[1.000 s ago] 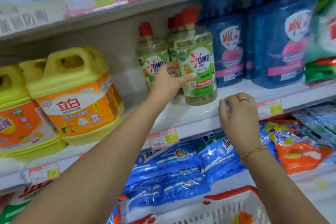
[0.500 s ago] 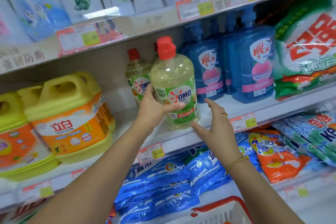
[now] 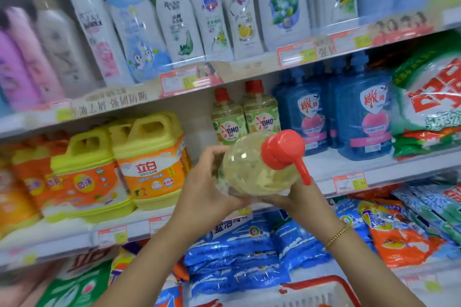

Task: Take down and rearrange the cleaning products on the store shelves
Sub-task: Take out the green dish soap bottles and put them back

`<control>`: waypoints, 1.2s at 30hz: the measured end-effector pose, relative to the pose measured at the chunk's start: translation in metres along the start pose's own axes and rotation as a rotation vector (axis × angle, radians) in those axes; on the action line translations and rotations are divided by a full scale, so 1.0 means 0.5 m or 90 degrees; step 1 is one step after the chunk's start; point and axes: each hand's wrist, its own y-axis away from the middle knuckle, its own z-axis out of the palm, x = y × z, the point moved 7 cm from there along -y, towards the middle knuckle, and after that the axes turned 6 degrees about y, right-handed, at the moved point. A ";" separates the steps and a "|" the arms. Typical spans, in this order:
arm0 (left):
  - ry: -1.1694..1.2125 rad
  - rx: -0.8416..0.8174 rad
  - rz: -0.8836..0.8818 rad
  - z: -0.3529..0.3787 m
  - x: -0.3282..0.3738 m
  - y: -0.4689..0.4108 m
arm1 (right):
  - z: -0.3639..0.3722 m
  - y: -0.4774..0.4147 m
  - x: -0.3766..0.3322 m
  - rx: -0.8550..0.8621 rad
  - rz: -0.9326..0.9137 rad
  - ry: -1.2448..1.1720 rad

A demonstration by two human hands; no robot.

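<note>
A clear OMO bottle (image 3: 257, 169) of yellow liquid with a red pump cap is off the shelf, tipped so its cap points toward the camera. My left hand (image 3: 204, 182) grips its left side. My right hand (image 3: 296, 197) holds it from below on the right. Two more OMO bottles (image 3: 245, 119) stand upright behind it on the middle shelf (image 3: 349, 167).
Yellow-and-orange detergent jugs (image 3: 152, 159) stand left on the same shelf, blue bottles (image 3: 359, 117) and a green-and-white powder bag (image 3: 429, 109) right. Shampoo bottles (image 3: 212, 17) fill the top shelf. Blue bags (image 3: 237, 251) lie below. A red-and-white basket (image 3: 316, 291) sits at the bottom.
The OMO bottle left the shelf and came toward the camera, tilting cap-first. My right hand moved from beside it to under it. The view tipped upward.
</note>
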 end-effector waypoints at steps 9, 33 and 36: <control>0.337 0.280 -0.231 -0.141 -0.081 0.101 | 0.143 0.049 -0.092 0.007 -0.141 0.096; 0.738 0.189 -0.237 -0.284 -0.180 0.146 | 0.379 0.051 -0.207 -0.414 0.238 -0.800; 0.696 0.268 -0.222 -0.306 -0.190 0.138 | 0.341 0.016 -0.187 -0.215 0.160 -0.520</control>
